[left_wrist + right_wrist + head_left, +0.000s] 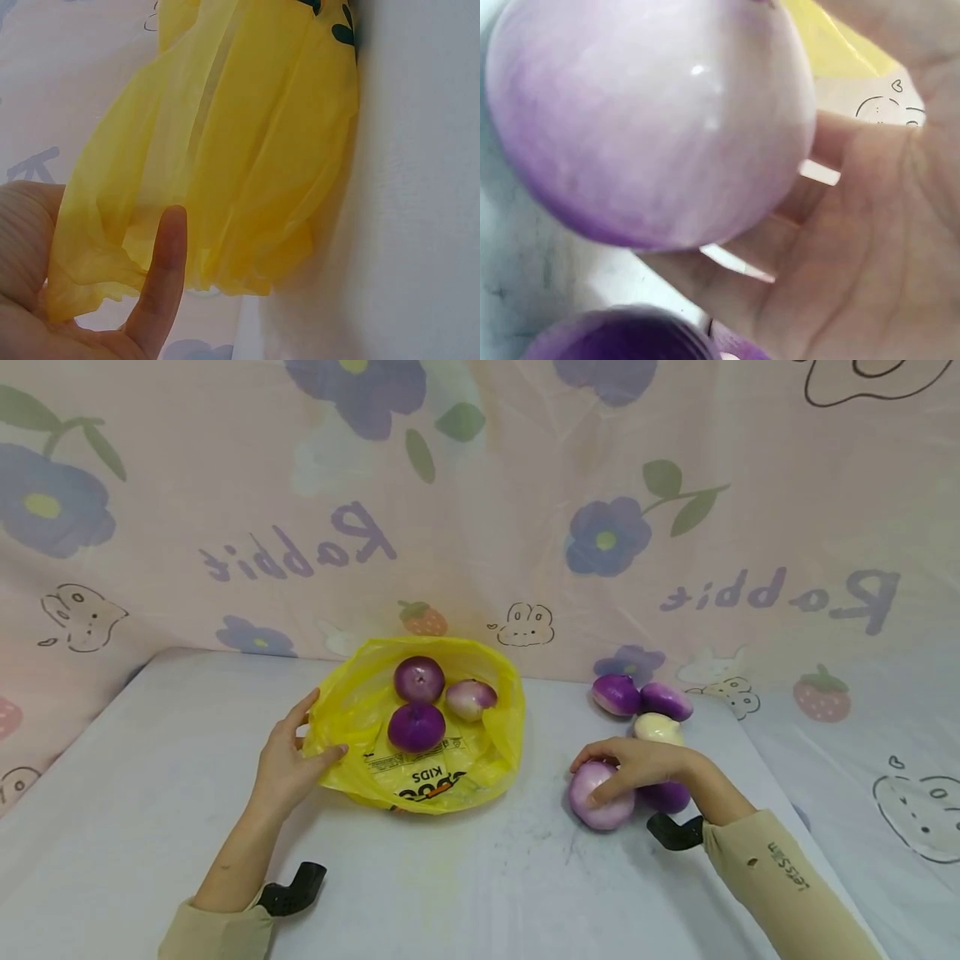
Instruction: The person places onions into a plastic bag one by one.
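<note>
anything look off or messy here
Dark smudges mark the white table near the onion in the right hand, making it look dirty. The "Rabbit" lettering on the backdrop reads backwards. No spill shows.

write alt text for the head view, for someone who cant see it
A person's right hand grips a pale purple onion near other onions on a white surface, while the left hand holds the edge of an open yellow bag with three onions inside.

I make out a thin, crinkled plastic bag (341,710), smooth glossy onions (417,727), a matt surface (517,893) and cloth backdrop (495,527).
</note>
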Demonstrator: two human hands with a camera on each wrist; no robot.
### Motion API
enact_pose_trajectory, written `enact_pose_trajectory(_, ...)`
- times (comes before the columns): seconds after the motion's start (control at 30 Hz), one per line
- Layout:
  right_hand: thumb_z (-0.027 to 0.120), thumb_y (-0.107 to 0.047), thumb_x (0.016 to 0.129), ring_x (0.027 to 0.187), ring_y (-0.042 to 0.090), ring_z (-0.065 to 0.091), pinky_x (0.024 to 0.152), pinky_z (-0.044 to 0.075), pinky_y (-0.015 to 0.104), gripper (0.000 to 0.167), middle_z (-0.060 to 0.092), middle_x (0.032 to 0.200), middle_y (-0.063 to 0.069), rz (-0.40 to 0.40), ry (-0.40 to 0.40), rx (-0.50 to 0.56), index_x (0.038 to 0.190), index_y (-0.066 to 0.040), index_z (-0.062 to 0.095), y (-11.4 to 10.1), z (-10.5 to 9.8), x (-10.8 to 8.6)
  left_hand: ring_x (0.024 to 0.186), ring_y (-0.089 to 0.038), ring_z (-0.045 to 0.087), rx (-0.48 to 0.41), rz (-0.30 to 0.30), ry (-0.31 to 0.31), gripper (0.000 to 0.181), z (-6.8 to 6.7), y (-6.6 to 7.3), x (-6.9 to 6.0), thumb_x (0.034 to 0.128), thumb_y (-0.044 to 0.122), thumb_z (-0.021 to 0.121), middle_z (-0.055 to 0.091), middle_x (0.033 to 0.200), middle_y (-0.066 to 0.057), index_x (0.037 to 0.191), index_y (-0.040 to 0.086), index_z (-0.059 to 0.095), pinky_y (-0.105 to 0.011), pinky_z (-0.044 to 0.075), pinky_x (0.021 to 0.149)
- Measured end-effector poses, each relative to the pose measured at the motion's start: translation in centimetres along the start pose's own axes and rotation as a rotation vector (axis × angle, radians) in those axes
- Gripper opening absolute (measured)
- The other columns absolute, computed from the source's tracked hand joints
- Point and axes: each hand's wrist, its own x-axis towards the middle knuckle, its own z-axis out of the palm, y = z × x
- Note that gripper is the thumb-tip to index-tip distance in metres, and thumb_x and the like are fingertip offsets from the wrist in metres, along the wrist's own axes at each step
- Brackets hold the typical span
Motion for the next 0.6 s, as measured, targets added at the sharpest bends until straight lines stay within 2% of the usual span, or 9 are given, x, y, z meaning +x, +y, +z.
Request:
enact_pose_trajectory(0.23,0.072,-0.040,0.083,0.108,0.016,0.055,0.092,0.044,0.031,0.047,0.061,0.120,-0.006,-0.024,0.090,0.027,0.123,-0.017,0.061,-0.1,0.2,0.5,0.109,-0.040,0.048,-0.004,-0.010,-0.006,0.086,0.1,0.0,-0.1,0.0854,0.015,0.069,0.033,0.143,-0.027,0.155,0.016,0.018,-0.026,0.045,0.072)
enact_pose_trajectory(0.4,0.070,-0.043,0.084,0.112,0.015,0.053,0.098,0.041,0.037,0.049,0.060,0.123,-0.010,-0.012,0.161,0.087,0.126,-0.021,0.060,-0.4,0.1,1.0,0.108,-0.040,0.048,0.001,-0.006,-0.001,0.085,0.1,0.0,-0.2,0.0853,0.015,0.069,0.034,0.142,-0.027,0.154,0.016,0.018,-0.027,0.045,0.072)
enact_pose_trajectory(0.6,0.068,-0.044,0.086,0.115,0.016,0.054,0.102,0.038,0.044,0.041,0.061,0.124,-0.011,-0.028,0.261,0.120,0.124,-0.031,0.060,-1.2,-0.1,1.4,0.107,-0.039,0.048,0.007,0.002,0.004,0.085,0.0,0.1,-0.2,0.0854,0.016,0.069,0.034,0.142,-0.027,0.154,0.015,0.019,-0.027,0.044,0.072)
